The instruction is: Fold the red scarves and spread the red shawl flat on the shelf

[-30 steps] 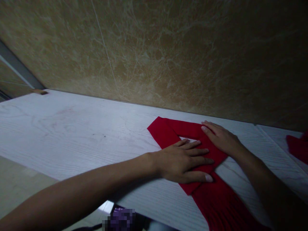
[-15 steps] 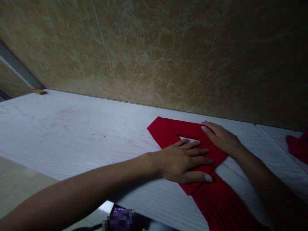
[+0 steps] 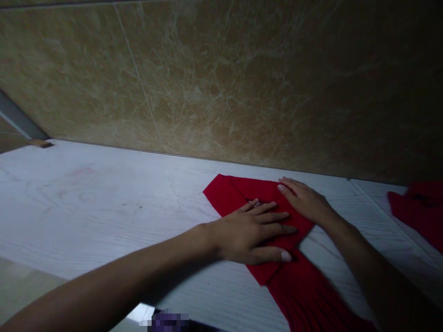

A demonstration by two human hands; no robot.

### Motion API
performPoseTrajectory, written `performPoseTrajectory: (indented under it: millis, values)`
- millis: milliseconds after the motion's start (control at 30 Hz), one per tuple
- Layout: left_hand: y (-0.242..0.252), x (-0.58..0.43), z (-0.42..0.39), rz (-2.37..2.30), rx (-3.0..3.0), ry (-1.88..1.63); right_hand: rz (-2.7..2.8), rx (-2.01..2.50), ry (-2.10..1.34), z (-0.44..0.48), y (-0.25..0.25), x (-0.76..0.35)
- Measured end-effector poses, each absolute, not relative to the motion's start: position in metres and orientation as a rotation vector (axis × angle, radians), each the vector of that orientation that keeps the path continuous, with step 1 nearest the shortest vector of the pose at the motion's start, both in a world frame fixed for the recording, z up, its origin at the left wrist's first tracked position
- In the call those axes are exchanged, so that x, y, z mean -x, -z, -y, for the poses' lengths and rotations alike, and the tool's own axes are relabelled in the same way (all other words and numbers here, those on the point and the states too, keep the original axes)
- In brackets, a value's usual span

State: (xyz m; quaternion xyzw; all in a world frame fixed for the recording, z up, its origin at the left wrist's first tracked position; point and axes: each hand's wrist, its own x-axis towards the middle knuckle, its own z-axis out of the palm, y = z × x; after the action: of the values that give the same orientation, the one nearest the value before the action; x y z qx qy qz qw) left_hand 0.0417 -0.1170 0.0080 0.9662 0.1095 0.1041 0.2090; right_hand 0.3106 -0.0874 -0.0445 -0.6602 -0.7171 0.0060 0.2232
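Left hand (image 3: pixel 254 230) and right hand (image 3: pixel 304 200) press flat and open, side by side, on the folded red cloth (image 3: pixel 228 196) at 4 o'clock on the bench (image 3: pixel 104 198); uneven pressure could skew the crease.

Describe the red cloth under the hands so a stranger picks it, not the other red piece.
Find the white wood-grain table against the tan marble wall. Right of its middle lies a folded red cloth. Unlike the second red cloth at the right edge, it has the left hand and right hand pressed flat on it.
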Motion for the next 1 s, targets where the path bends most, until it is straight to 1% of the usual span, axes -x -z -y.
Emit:
performPoseTrajectory:
  millis: [100, 200, 300, 367, 433, 800, 1000]
  values:
    - [-0.014, -0.034, 0.099, -0.402, -2.694, -0.383, 1.946, 1.812, 0.080, 0.088, 0.042, -0.311]
    - [-0.011, -0.023, 0.072, -0.691, -2.738, -0.440, 1.895, 1.768, 0.236, 0.090, 0.036, -0.309]
    - [-0.002, -0.014, 0.052, -0.971, -2.737, -0.352, 1.975, 1.714, 0.212, 0.092, 0.035, -0.304]
    - [0.003, -0.011, 0.045, -1.048, -2.725, -0.248, 2.072, 1.721, 0.149, 0.094, 0.037, -0.301]
    - [0.006, -0.010, 0.043, -1.061, -2.734, -0.187, 2.133, 1.757, 0.118, 0.095, 0.040, -0.299]
    - [0.001, -0.013, 0.048, -1.109, -2.741, -0.086, 2.190, 1.902, 0.076, 0.092, 0.044, -0.300]
    - [0.002, -0.012, 0.048, -1.095, -2.746, -0.103, 2.204, 1.919, 0.097, 0.093, 0.043, -0.299]
